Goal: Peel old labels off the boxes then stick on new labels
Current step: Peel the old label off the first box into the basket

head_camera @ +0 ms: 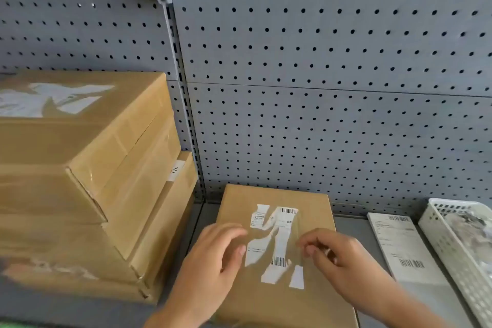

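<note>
Head view, down onto box (311, 208) laid flat on shelf (351, 226) with torn old label (279, 242) facing up for picking, left hand (210, 266) pressed on its left side, fingers loosely spread, likely pinning it. Right hand (346, 266) at label's right edge, fingers bunched together (whether nipping a strip, too blurred to tell). Just right, new label sheet (399, 242) within reach, then white basket (450, 250) of crumpled pale scraps (471, 224), probably peelings

No legible text on torn label (283, 239)
</note>
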